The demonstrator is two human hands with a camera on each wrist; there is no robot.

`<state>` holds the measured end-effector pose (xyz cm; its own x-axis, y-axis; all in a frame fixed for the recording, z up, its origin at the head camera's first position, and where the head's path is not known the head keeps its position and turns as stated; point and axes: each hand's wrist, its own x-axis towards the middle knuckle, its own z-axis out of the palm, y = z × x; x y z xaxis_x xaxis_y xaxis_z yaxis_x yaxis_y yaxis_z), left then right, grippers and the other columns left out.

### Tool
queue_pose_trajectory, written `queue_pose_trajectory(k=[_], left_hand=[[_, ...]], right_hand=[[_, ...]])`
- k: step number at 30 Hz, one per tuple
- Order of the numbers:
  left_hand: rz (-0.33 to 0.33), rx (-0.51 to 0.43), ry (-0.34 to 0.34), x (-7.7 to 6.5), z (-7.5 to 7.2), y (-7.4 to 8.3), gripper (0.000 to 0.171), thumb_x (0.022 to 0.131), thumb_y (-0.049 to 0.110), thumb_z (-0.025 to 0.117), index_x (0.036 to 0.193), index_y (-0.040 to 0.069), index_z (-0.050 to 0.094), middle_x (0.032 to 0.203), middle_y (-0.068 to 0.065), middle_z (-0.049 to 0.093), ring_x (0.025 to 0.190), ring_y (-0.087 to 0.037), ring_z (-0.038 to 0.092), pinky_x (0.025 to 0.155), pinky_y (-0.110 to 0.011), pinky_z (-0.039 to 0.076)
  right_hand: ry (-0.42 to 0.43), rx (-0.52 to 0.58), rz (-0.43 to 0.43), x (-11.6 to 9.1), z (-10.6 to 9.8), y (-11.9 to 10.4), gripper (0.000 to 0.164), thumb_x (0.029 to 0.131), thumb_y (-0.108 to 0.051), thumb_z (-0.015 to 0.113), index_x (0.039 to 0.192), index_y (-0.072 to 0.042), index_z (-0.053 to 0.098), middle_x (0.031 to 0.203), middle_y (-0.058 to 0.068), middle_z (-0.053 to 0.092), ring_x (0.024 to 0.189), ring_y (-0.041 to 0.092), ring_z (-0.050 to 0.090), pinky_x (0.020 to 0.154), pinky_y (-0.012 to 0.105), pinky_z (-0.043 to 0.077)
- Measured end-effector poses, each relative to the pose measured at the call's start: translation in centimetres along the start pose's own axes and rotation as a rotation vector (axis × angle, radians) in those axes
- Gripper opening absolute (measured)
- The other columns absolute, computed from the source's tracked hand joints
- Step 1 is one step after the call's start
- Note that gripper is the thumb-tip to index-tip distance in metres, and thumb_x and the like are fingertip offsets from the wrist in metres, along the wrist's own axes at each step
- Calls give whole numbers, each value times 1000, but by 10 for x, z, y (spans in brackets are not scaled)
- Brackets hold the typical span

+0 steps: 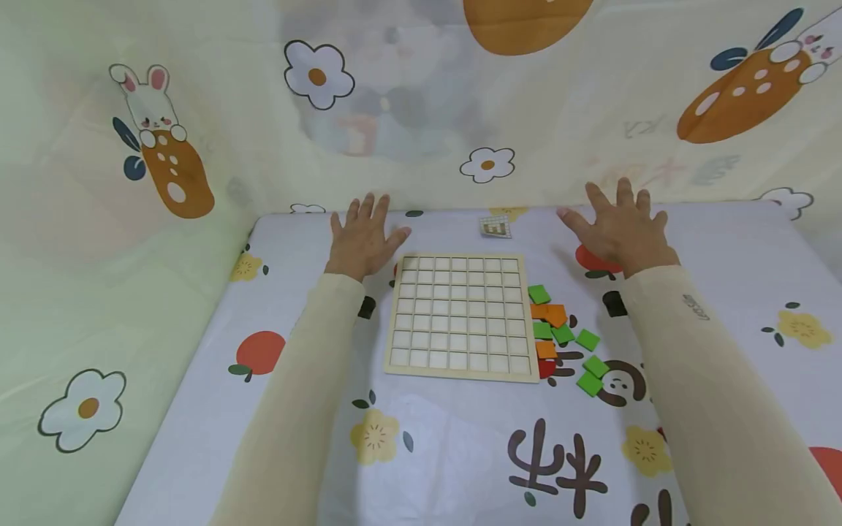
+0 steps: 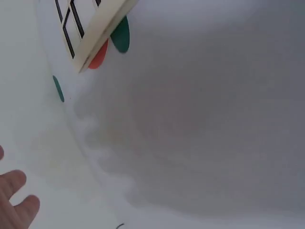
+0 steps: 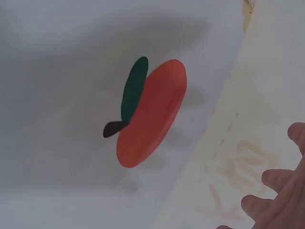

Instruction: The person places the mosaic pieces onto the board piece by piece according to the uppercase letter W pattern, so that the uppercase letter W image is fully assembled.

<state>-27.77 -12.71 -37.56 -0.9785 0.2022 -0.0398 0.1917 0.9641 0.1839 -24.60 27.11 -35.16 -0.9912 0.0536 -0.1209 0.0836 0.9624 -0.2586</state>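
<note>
A square wooden grid board (image 1: pixel 463 318) with pale cells lies flat in the middle of the table. Beside its right edge are scattered several green square tiles (image 1: pixel 588 340) and a few orange tiles (image 1: pixel 555 315); some overlap. My left hand (image 1: pixel 363 237), fingers spread, is just past the board's far left corner and holds nothing. To the right, beyond the tiles, my right hand (image 1: pixel 621 230) is also spread, with nothing in it. Only fingertips of each hand show in the wrist views, along with a corner of the board (image 2: pixel 102 33) in the left one.
A small clear packet (image 1: pixel 495 227) with a grid pattern lies behind the board. The white printed tablecloth (image 1: pixel 447 446) covers the table. A pale curtain-like sheet (image 1: pixel 408 146) with rabbit and flower prints rises along the back and left side.
</note>
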Motion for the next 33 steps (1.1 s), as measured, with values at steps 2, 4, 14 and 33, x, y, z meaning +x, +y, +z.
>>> queue_pose_trajectory(k=[2, 4, 14, 33], left_hand=[[10, -36, -4, -1, 2, 0, 82, 106, 68, 33, 169, 21, 9, 175, -11, 10, 160, -38, 9, 124, -69, 6], [16, -67, -9, -3, 4, -1, 81, 106, 66, 34, 169, 21, 10, 175, -11, 11, 160, -38, 11, 124, -69, 7], [17, -231, -42, -15, 9, -6, 81, 106, 58, 44, 169, 19, 12, 171, -17, 21, 155, -40, 25, 122, -60, 28], [-82, -545, -166, -54, 17, 2, 62, 98, 27, 73, 149, 2, 49, 109, -12, 65, 85, -22, 64, 77, -37, 52]], right_hand=[[-12, 9, 3, -1, 3, 1, 102, 95, -85, 18, 168, -15, 3, 165, 37, -13, 148, 66, -9, 112, 84, -1], [-22, 12, 1, -1, 7, 3, 103, 94, -85, 18, 168, -15, 3, 166, 37, -13, 148, 66, -9, 112, 85, 0], [-53, 54, -34, -4, 25, -6, 103, 96, -82, 27, 168, -12, 6, 167, 36, -7, 150, 64, -1, 114, 83, 7], [-222, 158, -140, -53, 39, -26, 62, 96, -43, 70, 134, 5, 61, 116, 23, 69, 97, 34, 62, 79, 48, 57]])
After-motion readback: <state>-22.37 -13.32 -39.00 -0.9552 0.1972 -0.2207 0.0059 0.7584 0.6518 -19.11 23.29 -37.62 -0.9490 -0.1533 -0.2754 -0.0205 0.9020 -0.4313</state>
